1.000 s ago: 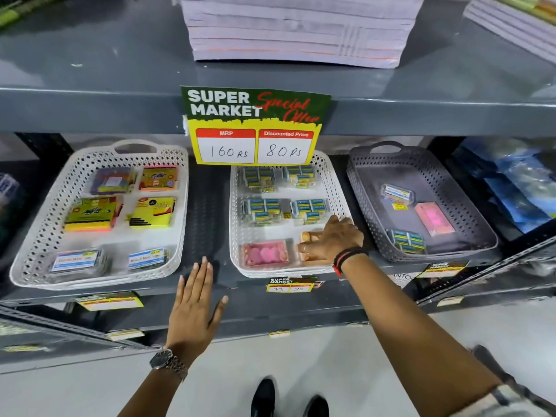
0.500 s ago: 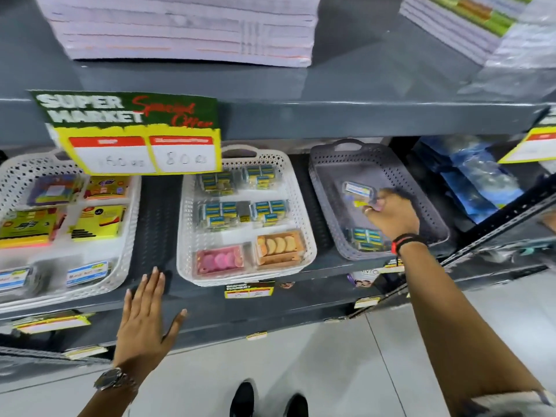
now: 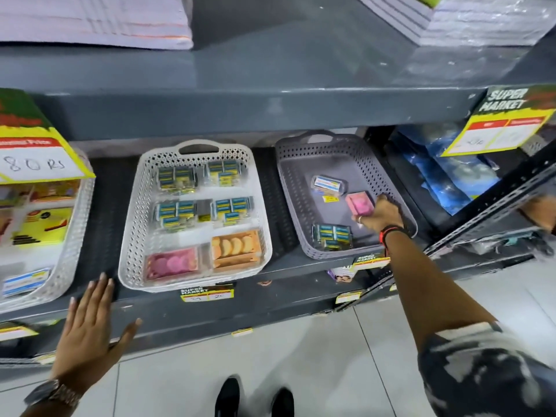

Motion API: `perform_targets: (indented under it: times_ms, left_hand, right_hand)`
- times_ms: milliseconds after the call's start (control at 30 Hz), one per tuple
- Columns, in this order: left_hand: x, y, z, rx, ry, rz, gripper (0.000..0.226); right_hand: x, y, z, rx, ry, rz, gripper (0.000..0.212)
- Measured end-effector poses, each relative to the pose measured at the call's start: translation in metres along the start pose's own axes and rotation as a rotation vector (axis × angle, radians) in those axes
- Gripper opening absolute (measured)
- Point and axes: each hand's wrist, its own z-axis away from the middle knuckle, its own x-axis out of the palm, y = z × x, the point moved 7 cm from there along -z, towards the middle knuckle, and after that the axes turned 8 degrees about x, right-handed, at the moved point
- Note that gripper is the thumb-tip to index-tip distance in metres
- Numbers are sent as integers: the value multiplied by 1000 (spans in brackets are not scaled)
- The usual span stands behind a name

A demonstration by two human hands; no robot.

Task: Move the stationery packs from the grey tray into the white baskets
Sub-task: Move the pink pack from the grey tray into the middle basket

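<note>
Reaching into the grey perforated plastic tray (image 3: 388,188) at the right, the right hand (image 3: 379,214) is seen curled around the near end of the small pink blister pack (image 3: 358,202), whose long axis runs near-to-far; whether it is gripped cannot be told. The left hand (image 3: 90,329) is spread flat on the shelf edge (image 3: 270,308), nearer the white perforated basket (image 3: 132,224)

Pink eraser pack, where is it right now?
Head view: the pink eraser pack lies in the grey tray, toward its right side, under the fingers of the right hand, with the clear blue-labelled pack just behind-left of it.
</note>
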Motion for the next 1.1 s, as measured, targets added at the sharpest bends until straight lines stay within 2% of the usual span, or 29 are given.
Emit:
perform_targets:
  times_ms: [100, 233, 400, 533, 667, 933, 1100]
  left_hand:
    - [0, 2, 1, -13, -5, -9, 101]
    - [2, 0, 0, -16, -21, -27, 100]
    - [3, -3, 2, 1, -32, -23, 96]
    - [-2, -4, 2, 2, -15, -2, 94]
    - [-1, -2, 2, 10, -44, 4, 93]
    - [0, -9, 3, 36, -59, 14, 91]
    - [0, -14, 5, 64, -66, 6, 90]
  right_hand:
    - [-2, -1, -1, 0, 3, 12, 52]
    - [-14, -2, 8, 11, 98, -69, 46]
    - [-26, -24, 37, -103, 140, -180, 59]
    - [-20, -69, 80, -266, 48, -230, 55]
    - [-1, -112, 121, -417, 5, -234, 63]
    - [75, -191, 199, -728, -128, -58, 61]
    - [131, -219, 237, -852, -257, 34, 59]
